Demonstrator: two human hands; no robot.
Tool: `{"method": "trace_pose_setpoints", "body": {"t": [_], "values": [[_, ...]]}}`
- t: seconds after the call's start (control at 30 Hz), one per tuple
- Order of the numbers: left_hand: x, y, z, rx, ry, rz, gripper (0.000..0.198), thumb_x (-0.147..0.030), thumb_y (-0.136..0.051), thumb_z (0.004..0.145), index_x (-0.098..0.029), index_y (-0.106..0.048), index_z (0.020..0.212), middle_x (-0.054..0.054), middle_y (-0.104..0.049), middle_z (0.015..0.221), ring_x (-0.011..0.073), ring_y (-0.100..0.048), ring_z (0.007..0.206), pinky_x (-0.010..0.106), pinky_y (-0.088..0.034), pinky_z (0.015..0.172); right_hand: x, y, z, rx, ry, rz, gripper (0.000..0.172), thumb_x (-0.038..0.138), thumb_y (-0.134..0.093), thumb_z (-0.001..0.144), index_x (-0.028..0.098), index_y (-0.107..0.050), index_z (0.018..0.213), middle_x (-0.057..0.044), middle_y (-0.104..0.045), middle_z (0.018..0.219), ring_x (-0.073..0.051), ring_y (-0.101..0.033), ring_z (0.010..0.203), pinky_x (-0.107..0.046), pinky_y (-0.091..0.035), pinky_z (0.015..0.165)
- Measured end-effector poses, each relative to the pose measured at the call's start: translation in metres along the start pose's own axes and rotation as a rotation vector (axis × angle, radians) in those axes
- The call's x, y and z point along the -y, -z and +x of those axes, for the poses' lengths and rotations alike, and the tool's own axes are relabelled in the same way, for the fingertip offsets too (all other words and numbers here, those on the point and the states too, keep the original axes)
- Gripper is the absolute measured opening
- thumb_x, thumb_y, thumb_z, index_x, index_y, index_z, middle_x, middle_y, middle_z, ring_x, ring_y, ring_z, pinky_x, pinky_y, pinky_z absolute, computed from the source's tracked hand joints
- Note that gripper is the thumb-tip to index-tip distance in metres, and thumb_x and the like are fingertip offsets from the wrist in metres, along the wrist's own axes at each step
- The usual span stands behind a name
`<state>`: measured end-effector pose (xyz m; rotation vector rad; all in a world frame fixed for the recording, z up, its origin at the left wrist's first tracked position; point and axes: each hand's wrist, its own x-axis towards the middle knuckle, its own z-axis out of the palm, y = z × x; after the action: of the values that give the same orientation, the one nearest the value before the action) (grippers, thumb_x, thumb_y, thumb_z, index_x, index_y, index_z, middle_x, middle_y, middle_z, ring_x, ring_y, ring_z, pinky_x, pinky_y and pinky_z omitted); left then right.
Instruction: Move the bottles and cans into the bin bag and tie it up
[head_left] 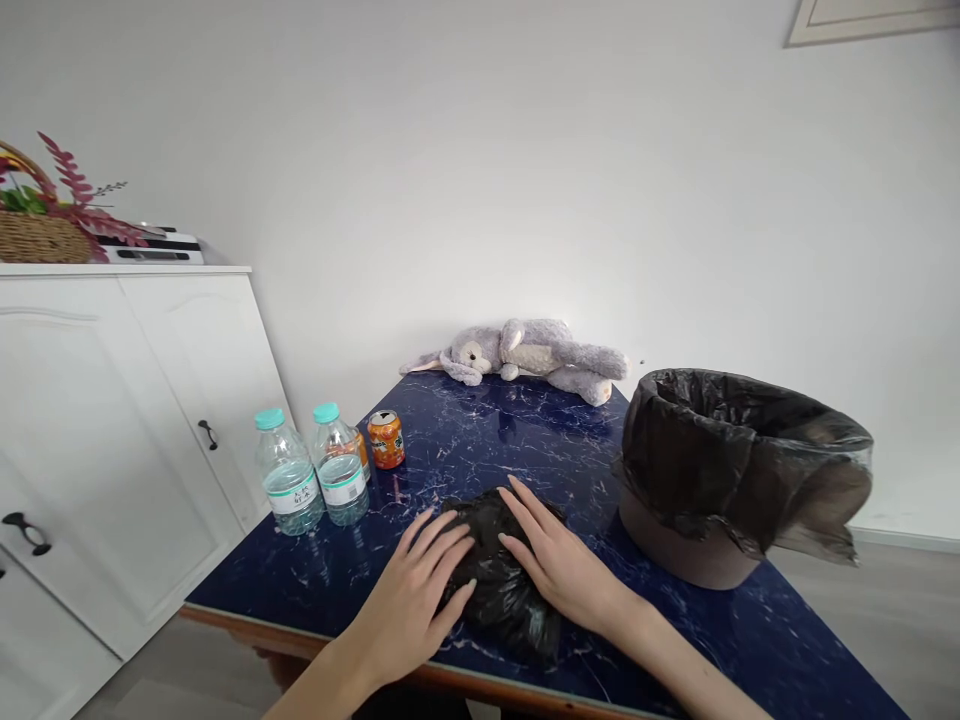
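Your left hand (409, 605) and right hand (561, 575) lie palm down on a crumpled black plastic bag (511, 605), which sits at the near middle of the worktop (457, 440). Your grip is wide on both sides: the fingers are spread over the bag, not closed round it, with the left hand on its left part and the right hand on its right. You cannot tell whether the bag has anything inside. To the right on the worktop stands a brownish bin (686, 555), its rim covered by a black liner (690, 460) that hangs loosely over the outside; the inside is too dark to show you any contents. On the left, two clear bottles stand upright side by side, the left bottle (294, 490) and the right bottle (342, 475), both under turquoise caps and partly filled with clear liquid. Just beyond them you have an upright orange can (386, 440) with a dark opening in its top, while a second orange can (364, 455) is partly hidden behind the right bottle. At the far edge, a grey plush rabbit (529, 352) lies on its side. On the cabinet (142, 400) at far left, a wicker basket (45, 240) holds flowers and leaves.
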<state>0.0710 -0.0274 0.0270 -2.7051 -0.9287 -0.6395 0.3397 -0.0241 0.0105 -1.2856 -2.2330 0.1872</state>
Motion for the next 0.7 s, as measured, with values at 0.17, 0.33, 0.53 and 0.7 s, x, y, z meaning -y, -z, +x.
{"method": "trace_pose_setpoints", "body": {"t": [0.17, 0.33, 0.53, 0.7], "values": [[-0.007, 0.004, 0.006, -0.006, -0.039, -0.066, 0.064, -0.013, -0.041, 0.109, -0.024, -0.028, 0.171, 0.007, -0.043, 0.171, 0.0263, -0.037, 0.160, 0.051, -0.037, 0.132, -0.038, -0.007, 0.019, 0.064, 0.092, -0.073, 0.061, 0.047, -0.039, 0.115, 0.019, -0.036, 0.168, -0.011, -0.031, 0.175, -0.025, -0.034, 0.160, -0.042, -0.038, 0.129], [-0.011, 0.007, 0.008, 0.214, -0.126, -0.144, 0.062, -0.039, -0.047, 0.114, -0.030, -0.026, 0.172, 0.004, -0.047, 0.168, 0.0272, -0.043, 0.157, 0.051, -0.035, 0.132, 0.000, -0.003, 0.016, -0.158, 0.060, -0.211, 0.053, 0.027, -0.032, 0.115, 0.009, -0.043, 0.163, -0.015, -0.032, 0.174, -0.032, -0.010, 0.166, -0.066, -0.017, 0.134], [-0.006, -0.002, 0.002, 0.238, -0.102, -0.168, 0.065, -0.044, -0.047, 0.113, -0.033, -0.023, 0.172, 0.003, -0.039, 0.172, 0.0262, -0.038, 0.159, 0.048, -0.035, 0.132, 0.030, -0.015, 0.002, 0.044, 0.029, -0.231, 0.067, 0.053, -0.031, 0.115, 0.009, -0.040, 0.165, -0.014, -0.029, 0.174, -0.033, -0.022, 0.164, -0.060, -0.022, 0.134], [0.007, -0.001, -0.004, 0.249, -0.035, -0.187, 0.069, -0.043, -0.050, 0.113, -0.033, -0.017, 0.173, 0.003, -0.038, 0.172, 0.0258, -0.041, 0.157, 0.045, -0.039, 0.130, 0.000, -0.015, 0.002, 0.273, -0.082, -0.096, 0.073, 0.062, -0.020, 0.113, 0.017, -0.029, 0.170, -0.009, -0.017, 0.177, -0.030, -0.013, 0.165, -0.057, -0.018, 0.134]]}}
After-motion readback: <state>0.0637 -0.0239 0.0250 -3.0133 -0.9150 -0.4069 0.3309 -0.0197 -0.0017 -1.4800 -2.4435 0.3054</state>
